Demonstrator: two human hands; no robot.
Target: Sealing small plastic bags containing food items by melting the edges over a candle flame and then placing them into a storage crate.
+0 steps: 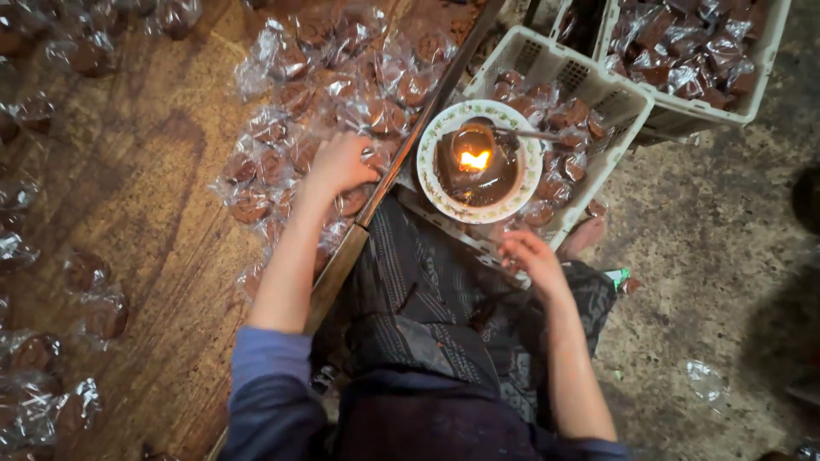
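Note:
My left hand (340,162) reaches onto the wooden table (145,171) and rests among a pile of clear plastic packets holding brown round cakes (290,102); its fingers curl over one packet, but a firm hold cannot be made out. My right hand (530,256) hovers low over my lap near the rim of a white crate (547,60), fingers loosely bent, holding nothing I can see. A patterned bowl (440,132) sits on the crate's corner with a small flame (475,160) burning in dark liquid.
A second white crate (773,51) full of wrapped cakes stands at the upper right. More packets lie scattered along the table's left side (51,376). A bare foot (585,235) rests on the rough concrete floor (709,256). A metal spoon (534,134) lies across the bowl.

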